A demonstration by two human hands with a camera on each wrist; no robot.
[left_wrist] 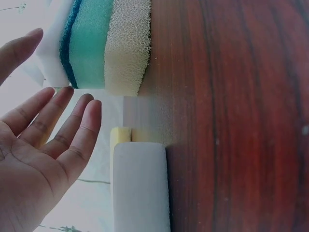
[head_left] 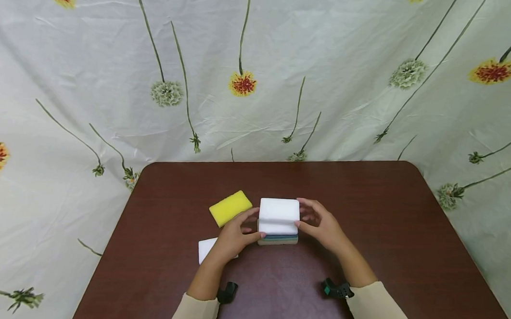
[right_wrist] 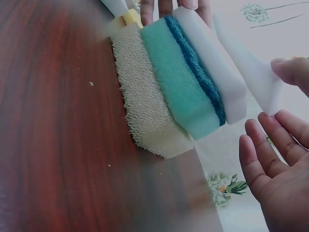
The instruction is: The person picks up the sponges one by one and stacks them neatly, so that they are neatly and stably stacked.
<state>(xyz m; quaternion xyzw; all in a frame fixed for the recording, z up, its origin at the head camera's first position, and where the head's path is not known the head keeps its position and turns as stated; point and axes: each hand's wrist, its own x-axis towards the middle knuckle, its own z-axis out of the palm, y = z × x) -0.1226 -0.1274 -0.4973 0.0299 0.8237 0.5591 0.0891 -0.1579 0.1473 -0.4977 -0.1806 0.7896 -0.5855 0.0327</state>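
A stack of sponges stands between both hands: a beige porous sponge [right_wrist: 145, 92] at the bottom, a green sponge [right_wrist: 181, 82] with a dark blue scouring layer above it, then a white sponge [right_wrist: 212, 63]. Another white sponge [head_left: 280, 209] tops the stack, tilted, with a gap beneath it in the right wrist view. My right hand [head_left: 327, 228] pinches its right side between thumb and fingertips. At the stack's left side is my left hand [head_left: 234, 238], its fingers rather straight and the thumb at the near corner; how firmly it touches is unclear.
A yellow sponge [head_left: 230, 208] lies on the brown table [head_left: 184, 189] beyond my left hand. Another white sponge [head_left: 206, 248] lies nearer, partly hidden by the left forearm. Behind the table hangs a flowered cloth [head_left: 340, 116].
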